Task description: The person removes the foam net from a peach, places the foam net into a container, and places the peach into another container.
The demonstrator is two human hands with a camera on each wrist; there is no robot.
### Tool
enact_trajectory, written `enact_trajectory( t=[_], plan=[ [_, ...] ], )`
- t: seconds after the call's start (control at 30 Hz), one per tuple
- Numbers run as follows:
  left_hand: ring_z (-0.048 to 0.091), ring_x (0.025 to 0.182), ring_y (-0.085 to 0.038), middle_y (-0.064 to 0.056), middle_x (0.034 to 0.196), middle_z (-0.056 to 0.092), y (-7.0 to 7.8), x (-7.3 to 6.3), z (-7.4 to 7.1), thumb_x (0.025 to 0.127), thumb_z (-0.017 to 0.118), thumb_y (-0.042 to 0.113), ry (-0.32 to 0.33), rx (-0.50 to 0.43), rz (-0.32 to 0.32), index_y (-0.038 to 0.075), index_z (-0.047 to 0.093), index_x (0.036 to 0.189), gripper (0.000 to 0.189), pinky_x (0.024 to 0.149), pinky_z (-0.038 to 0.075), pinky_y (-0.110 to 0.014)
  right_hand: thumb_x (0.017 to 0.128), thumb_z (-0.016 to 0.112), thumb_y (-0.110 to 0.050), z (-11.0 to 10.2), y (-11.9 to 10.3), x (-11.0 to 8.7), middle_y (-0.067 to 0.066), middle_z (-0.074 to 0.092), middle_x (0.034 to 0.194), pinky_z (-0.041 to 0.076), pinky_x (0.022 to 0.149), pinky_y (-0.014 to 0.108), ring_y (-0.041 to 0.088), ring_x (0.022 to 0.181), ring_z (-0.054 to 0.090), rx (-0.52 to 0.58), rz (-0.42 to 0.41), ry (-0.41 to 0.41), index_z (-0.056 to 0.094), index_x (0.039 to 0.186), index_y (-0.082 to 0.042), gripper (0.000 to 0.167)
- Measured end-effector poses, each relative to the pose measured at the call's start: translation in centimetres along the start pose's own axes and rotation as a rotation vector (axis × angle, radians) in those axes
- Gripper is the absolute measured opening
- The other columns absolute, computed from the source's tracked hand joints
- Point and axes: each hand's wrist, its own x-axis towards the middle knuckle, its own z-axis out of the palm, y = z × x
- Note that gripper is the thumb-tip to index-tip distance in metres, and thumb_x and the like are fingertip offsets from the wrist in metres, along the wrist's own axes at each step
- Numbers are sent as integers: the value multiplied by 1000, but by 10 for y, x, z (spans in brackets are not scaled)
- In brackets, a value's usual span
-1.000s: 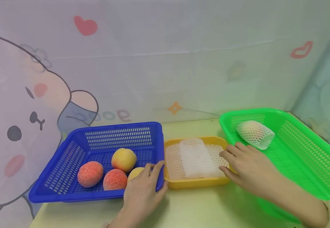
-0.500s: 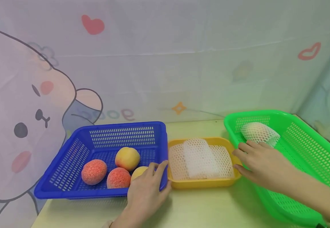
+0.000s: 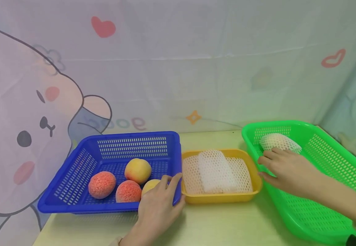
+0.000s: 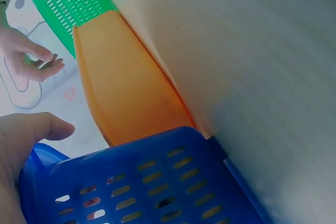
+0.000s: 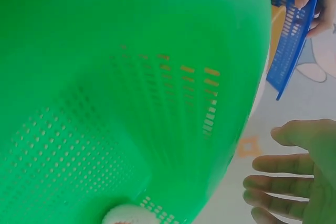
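Observation:
My left hand (image 3: 158, 208) holds the front right corner of a blue plastic basket (image 3: 87, 207), fingers over the rim and thumb on its outer side. Beside those fingers a yellow peach (image 3: 149, 186) is partly hidden. Another yellow peach (image 3: 137, 171) and two reddish, rough-skinned peaches (image 3: 102, 185) lie in the same basket. My right hand (image 3: 291, 171) hovers over the left part of a green basket (image 3: 328, 235), holding nothing; its fingers (image 5: 286, 164) look spread and fairly straight. Just beyond it, a peach in a white foam net (image 3: 277, 141) lies at the green basket's back left.
A shallow yellow tray (image 3: 221, 198) stands between both baskets, with white foam net sleeves (image 3: 216, 172) piled in it. Pale tabletop (image 3: 218, 222) shows in front. A printed curtain (image 3: 171, 85) hangs behind.
My right hand has shifted right, away from the yellow tray and over the green basket. The left hand stays at the blue basket's corner. The head view has swung slightly left.

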Motion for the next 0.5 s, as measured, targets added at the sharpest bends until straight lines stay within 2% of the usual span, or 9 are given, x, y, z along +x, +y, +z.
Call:
enact_trajectory(
  t=[0.3,0.5],
  plan=[
    [47,54,-8,1,99,63,0,1,0,81,68,43,8,7,6,25,58,128,51,45,31,-18,75,78,-25,5,23,2,-3,61,79,51,64,36,17,75,56,-7,58,-41,68,88,-11,21],
    [47,53,-8,1,100,64,1,0,0,81,68,43,8,8,6,25,58,128,52,45,30,-18,75,78,-21,16,41,2,-2,60,79,46,56,32,17,72,53,3,96,-62,66,89,-10,22]
  ],
)
